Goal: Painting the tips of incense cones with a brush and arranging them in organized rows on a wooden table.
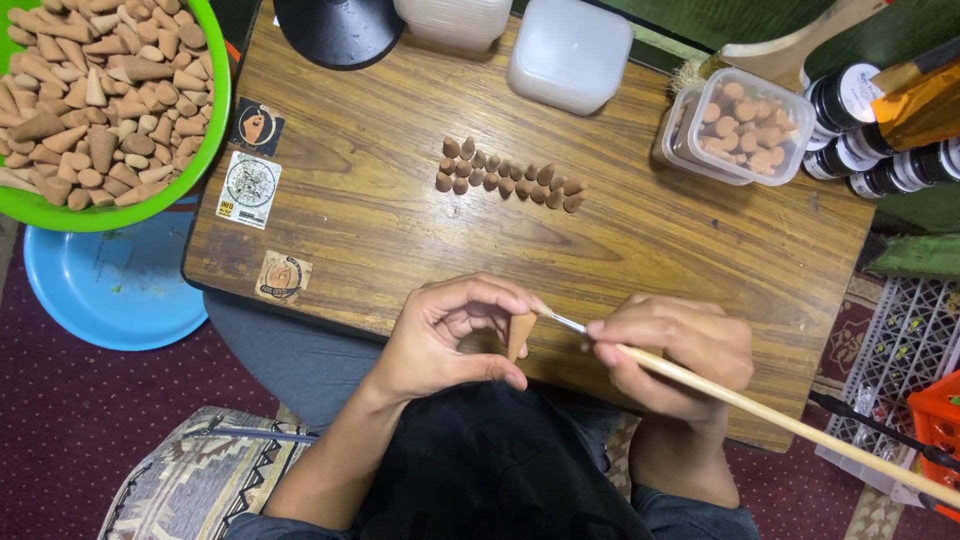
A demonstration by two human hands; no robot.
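- Left hand [450,340]: my fingers are closed around one brown clay cone [519,333], pinched at its sides, point downward, held just above the near edge of the wooden board [400,220].
- Right hand [675,355]: gripping a long wooden paintbrush [780,418] near the ferrule; the tip touches the cone's upper edge.
- Technique, as I judge it: keep the cone steady, brace my hands close together, use light strokes, and turn the cone rather than the brush.
- Row of cones [508,180]: mid-board, well apart from my hands.
- Green bowl [215,130]: heaped with cones, far left.
- Clear tub [752,125]: holds cones, upper right.
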